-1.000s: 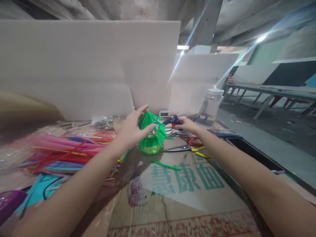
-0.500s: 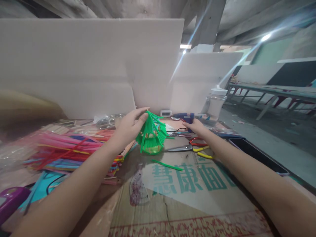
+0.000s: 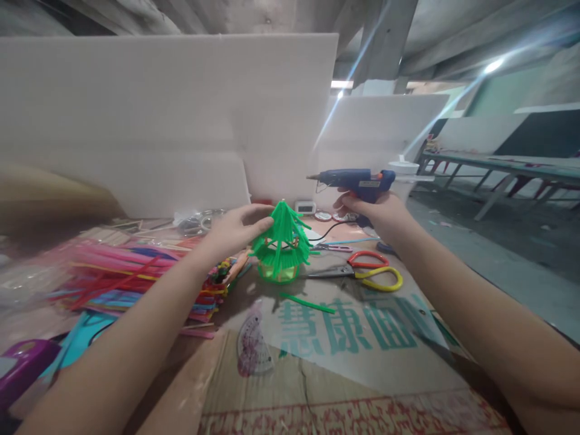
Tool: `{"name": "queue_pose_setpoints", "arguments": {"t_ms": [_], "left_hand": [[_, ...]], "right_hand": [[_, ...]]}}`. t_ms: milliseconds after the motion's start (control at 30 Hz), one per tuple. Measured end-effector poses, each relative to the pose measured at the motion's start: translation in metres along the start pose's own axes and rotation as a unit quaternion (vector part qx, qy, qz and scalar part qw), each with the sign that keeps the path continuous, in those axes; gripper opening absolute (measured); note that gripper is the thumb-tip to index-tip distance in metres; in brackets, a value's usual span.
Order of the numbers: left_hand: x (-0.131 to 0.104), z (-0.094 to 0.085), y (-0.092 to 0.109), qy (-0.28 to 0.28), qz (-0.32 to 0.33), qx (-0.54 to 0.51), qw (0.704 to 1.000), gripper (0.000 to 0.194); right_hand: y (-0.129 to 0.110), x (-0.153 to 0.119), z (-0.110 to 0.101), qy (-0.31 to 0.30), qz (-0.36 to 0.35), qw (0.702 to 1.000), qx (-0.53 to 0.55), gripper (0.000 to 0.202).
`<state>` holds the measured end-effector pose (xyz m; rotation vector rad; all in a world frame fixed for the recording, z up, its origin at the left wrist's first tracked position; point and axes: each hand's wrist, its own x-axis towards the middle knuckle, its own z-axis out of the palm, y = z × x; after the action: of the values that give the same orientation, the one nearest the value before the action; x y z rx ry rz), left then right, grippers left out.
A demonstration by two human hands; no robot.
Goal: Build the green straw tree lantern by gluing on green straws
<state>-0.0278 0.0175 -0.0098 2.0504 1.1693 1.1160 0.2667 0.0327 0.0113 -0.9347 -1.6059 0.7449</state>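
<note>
My left hand (image 3: 244, 228) is closed round the left side of a small green pavilion (image 3: 281, 223) made of pipe cleaners, thumb near its pointed roof and the other fingers partly hidden behind. The model stands upright with two green tiers and a yellowish-green base. Raised to its right, my right hand (image 3: 374, 211) grips a blue hot glue gun (image 3: 356, 179), whose nozzle points left and whose clear glue stick juts out at the back. Scissors (image 3: 353, 272) with red and yellow handles lie right of the model. A loose green pipe cleaner (image 3: 308, 303) rests in front of it.
Bundles of coloured pipe cleaners (image 3: 122, 266) cover the left side. A clear protractor (image 3: 255, 344) lies in front. Behind are a small white digital display (image 3: 305, 208), tape rolls (image 3: 323, 215) and a partly hidden bottle (image 3: 403, 168). White boards (image 3: 167, 109) stand at the back.
My right hand has lifted the glue gun off the table and turned its nozzle left. The pavilion stands slightly further right and more upright, with my left hand still at it.
</note>
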Motion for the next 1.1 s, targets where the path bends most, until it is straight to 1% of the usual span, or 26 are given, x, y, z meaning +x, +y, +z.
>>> {"name": "queue_pose_setpoints", "arguments": {"t_ms": [67, 167, 300, 367, 433, 533, 633, 667, 767, 900, 1100], "left_hand": [[0.0, 0.002, 0.0, -0.001, -0.007, 0.018, 1.0, 0.052], [0.001, 0.003, -0.005, -0.006, 0.017, 0.011, 1.0, 0.052], [0.005, 0.004, -0.013, -0.033, 0.039, -0.029, 0.998, 0.054], [0.006, 0.005, -0.013, -0.016, 0.05, -0.007, 0.999, 0.054], [0.006, 0.005, -0.011, 0.013, 0.067, 0.038, 0.997, 0.05], [0.005, 0.006, -0.007, 0.022, 0.07, 0.066, 0.995, 0.046], [0.002, 0.007, -0.003, 0.022, 0.045, 0.069, 0.996, 0.048], [0.002, 0.007, -0.002, 0.026, 0.036, 0.068, 0.997, 0.05], [0.001, 0.009, -0.002, 0.038, 0.02, 0.055, 0.998, 0.055], [0.001, 0.01, -0.003, 0.034, 0.023, 0.034, 0.999, 0.054], [0.0, 0.011, 0.003, 0.038, 0.013, 0.028, 0.999, 0.05]], "right_hand": [[-0.007, -0.003, 0.006, -0.021, -0.012, 1.0, 0.0, 0.034], [-0.008, -0.008, 0.01, -0.068, -0.026, 0.997, -0.017, 0.032], [-0.004, -0.016, 0.006, -0.096, -0.067, 0.992, -0.051, 0.042], [-0.007, -0.022, 0.003, -0.114, -0.068, 0.987, -0.093, 0.042], [-0.014, -0.028, 0.001, -0.132, -0.064, 0.976, -0.162, 0.039], [-0.023, -0.034, 0.004, -0.136, -0.053, 0.961, -0.235, 0.035], [-0.025, -0.036, 0.011, -0.123, -0.031, 0.963, -0.239, 0.021], [-0.024, -0.036, 0.012, -0.118, -0.029, 0.964, -0.237, 0.019], [-0.019, -0.035, 0.014, -0.118, -0.045, 0.961, -0.246, 0.029], [-0.016, -0.034, 0.012, -0.115, -0.05, 0.954, -0.273, 0.03], [-0.01, -0.032, 0.016, -0.113, -0.049, 0.969, -0.215, 0.03]]}}
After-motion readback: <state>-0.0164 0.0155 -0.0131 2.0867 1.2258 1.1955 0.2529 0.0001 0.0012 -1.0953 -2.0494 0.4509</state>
